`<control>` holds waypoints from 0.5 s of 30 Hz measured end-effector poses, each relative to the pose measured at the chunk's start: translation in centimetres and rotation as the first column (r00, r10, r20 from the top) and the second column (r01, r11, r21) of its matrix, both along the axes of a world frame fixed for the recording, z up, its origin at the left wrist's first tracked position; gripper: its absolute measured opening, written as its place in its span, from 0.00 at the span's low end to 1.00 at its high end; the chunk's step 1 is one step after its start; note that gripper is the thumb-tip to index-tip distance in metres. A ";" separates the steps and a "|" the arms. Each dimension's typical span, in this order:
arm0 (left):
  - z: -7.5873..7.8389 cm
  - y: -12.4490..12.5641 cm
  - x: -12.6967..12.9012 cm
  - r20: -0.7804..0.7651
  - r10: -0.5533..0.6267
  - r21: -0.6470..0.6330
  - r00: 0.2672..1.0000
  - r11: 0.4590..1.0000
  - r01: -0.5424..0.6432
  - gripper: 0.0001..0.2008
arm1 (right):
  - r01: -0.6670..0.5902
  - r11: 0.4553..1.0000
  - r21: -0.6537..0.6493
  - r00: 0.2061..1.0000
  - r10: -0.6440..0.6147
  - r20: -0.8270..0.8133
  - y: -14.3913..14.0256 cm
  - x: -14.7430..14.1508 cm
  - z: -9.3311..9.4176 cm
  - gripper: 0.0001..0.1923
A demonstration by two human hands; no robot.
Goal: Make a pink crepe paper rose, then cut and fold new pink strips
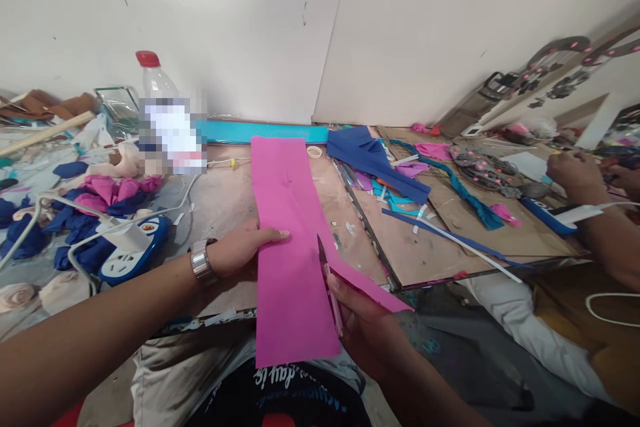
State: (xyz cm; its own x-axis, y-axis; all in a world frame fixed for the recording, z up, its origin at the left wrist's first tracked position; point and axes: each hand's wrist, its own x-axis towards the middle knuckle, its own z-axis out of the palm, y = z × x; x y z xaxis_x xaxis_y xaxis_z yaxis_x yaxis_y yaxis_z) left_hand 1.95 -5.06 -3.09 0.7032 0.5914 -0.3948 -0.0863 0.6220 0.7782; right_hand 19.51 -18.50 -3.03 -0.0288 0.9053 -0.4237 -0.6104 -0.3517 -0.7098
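A long pink sheet [295,280], thin like paper or cloth, stretches from the back of the table toward my lap. My left hand [245,247], with a metal watch on the wrist, grips its left edge, thumb on top and fingers underneath. In my right hand [360,313] is a pair of scissors [329,280], its dark pointed blade upward at the sheet's right side. A narrow pink strip [370,287] splits away there and slants right over that hand. Whether the blades are apart cannot be made out.
Left are a blue-white power strip [135,250], cables and crumpled blue and pink pieces. A bottle [157,80] stands behind. Dark blue folded sheets [365,153] and a white stick [465,247] lie right, near another person's hand [575,177]. A tape ring [315,152] lies behind.
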 end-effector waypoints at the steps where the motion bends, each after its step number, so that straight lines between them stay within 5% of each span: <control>1: -0.1 0.0 0.0 -0.004 -0.007 0.001 1.000 1.000 0.007 0.14 | 0.008 1.000 -0.005 1.000 -0.008 -0.001 0.0 0.0 0.0 0.15; 15: -0.3 0.2 0.1 0.006 -0.010 -0.049 1.000 0.999 0.010 0.17 | -0.039 0.999 0.023 0.999 0.039 -0.004 0.2 -0.1 0.2 0.16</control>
State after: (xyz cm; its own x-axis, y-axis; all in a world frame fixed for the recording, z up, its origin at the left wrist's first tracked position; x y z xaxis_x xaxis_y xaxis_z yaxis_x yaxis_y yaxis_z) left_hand 2.01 -4.90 -3.37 0.7113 0.5643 -0.4190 -0.0844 0.6604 0.7462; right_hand 19.42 -18.30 -2.85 -0.0660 0.9130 -0.4026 -0.5996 -0.3588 -0.7154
